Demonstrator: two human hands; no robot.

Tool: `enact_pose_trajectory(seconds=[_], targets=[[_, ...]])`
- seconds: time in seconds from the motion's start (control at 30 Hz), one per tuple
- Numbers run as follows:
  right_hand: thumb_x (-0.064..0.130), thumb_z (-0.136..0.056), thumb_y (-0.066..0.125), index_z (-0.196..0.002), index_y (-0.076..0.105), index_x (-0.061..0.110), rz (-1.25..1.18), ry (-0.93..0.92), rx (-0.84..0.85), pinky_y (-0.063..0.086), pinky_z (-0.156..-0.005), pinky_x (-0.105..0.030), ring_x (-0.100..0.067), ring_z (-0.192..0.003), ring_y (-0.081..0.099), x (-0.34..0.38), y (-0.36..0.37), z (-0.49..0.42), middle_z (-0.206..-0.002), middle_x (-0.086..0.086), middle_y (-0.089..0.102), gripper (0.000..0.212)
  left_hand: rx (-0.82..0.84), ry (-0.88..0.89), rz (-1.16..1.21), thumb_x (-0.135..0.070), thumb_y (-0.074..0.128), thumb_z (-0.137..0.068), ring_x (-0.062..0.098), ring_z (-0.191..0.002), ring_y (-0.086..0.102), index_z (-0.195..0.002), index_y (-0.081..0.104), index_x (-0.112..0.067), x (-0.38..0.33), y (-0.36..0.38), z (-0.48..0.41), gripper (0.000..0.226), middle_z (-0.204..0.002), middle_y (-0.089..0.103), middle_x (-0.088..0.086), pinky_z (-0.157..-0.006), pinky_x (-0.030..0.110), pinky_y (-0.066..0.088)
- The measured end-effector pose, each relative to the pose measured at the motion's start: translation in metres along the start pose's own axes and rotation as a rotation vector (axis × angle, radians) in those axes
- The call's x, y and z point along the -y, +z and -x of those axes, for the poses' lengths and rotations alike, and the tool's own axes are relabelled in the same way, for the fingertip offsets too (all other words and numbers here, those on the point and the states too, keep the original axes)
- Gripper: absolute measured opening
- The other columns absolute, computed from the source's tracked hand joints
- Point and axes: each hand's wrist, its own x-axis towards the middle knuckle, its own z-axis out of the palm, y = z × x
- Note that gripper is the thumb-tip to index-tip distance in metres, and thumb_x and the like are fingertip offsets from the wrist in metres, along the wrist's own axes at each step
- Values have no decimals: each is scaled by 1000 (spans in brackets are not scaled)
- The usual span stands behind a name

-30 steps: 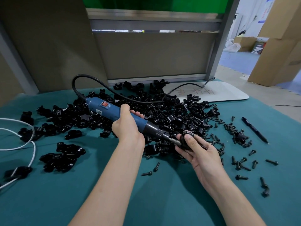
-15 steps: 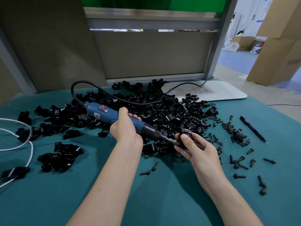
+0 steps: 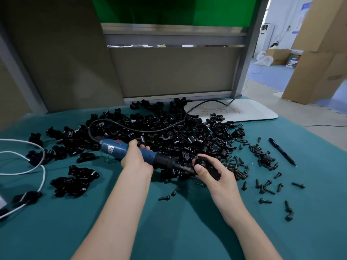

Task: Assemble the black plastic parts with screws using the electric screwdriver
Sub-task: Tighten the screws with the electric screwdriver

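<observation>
My left hand point(image 3: 136, 160) grips the blue electric screwdriver point(image 3: 114, 148), which lies almost level and points right. Its dark tip meets a black plastic part point(image 3: 203, 162) that my right hand point(image 3: 216, 174) holds just above the cloth. A large pile of black plastic parts point(image 3: 169, 134) spreads behind both hands. Loose black screws point(image 3: 262, 186) lie scattered to the right of my right hand, and a few screws point(image 3: 165, 197) rest in front of the hands.
A small heap of joined black parts point(image 3: 73, 180) sits at the left. A white cable point(image 3: 40, 171) loops at the far left edge. A black pen point(image 3: 282, 152) lies at the right, a white board point(image 3: 244, 113) at the back. The screwdriver's black cord point(image 3: 142, 129) crosses the pile.
The view has tilted up slightly. Both hands stay joined at the part; the screwdriver now lies flatter, and my right hand has turned the part a little.
</observation>
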Motion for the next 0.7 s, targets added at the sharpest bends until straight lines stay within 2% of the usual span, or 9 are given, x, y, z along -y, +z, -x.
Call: enact_pose_trajectory(seconds=[0.1,0.17,0.23,0.33,0.37,0.43,0.5,0.63,0.7], targets=[[68,-80,66,-113,64,61,51,31,3,44,-82,-6,14,-105,60,4,-2,8,-111,35,68,34,22,27,37,-27,66,-96,13,-72,61,-115,55,-9,3,-8,9,28,-88,63,0,-64,30,54],[68,-80,64,-112,65,59,50,44,-3,43,-82,-5,15,-101,59,6,-3,14,-111,35,68,34,44,31,65,-29,66,-96,13,-74,61,-119,53,-9,5,-14,15,33,-89,63,2,-63,30,54],[67,-80,63,-114,66,56,51,60,6,42,-87,-7,17,-108,57,7,-5,22,-114,34,67,36,78,-1,83,-31,66,-97,15,-79,60,-120,51,-11,5,-20,20,34,-94,60,5,-67,32,54],[62,-86,64,-114,65,54,15,99,-9,41,-87,-10,25,-105,54,5,-10,35,-108,45,63,29,114,-72,67,-34,61,-98,17,-78,57,-101,55,-10,0,-29,29,24,-98,57,5,-62,34,49],[55,-90,67,-114,67,50,-52,123,-56,45,-87,-14,20,-102,60,4,-13,38,-106,41,67,24,107,-69,53,-32,59,-99,17,-81,59,-99,56,-11,-3,-32,30,22,-103,58,5,-65,35,50],[40,-95,71,-114,73,38,-225,190,-179,54,-90,-24,2,-97,72,2,-21,44,-105,22,75,19,72,-37,15,-28,57,-98,19,-101,63,-117,58,-12,-6,-36,34,25,-122,61,3,-85,37,53],[32,-94,74,-113,76,29,-348,229,-256,59,-86,-25,-6,-96,75,1,-28,52,-107,8,77,19,25,25,-44,-24,54,-95,20,-116,59,-125,54,-14,-7,-36,41,32,-134,58,1,-103,38,46],[36,-95,72,-109,76,20,-468,275,-287,61,-80,-26,-17,-99,76,7,-39,67,-113,-7,76,22,0,143,-183,-18,49,-91,16,-90,55,-109,49,-14,-3,-33,64,18,-115,56,2,-86,34,43],[34,-98,68,-108,73,11,-507,294,-303,62,-77,-28,-24,-97,76,12,-49,76,-109,-12,77,25,-40,227,-281,-17,47,-91,13,-82,56,-116,51,-13,3,-32,78,25,-117,56,2,-81,33,46]])
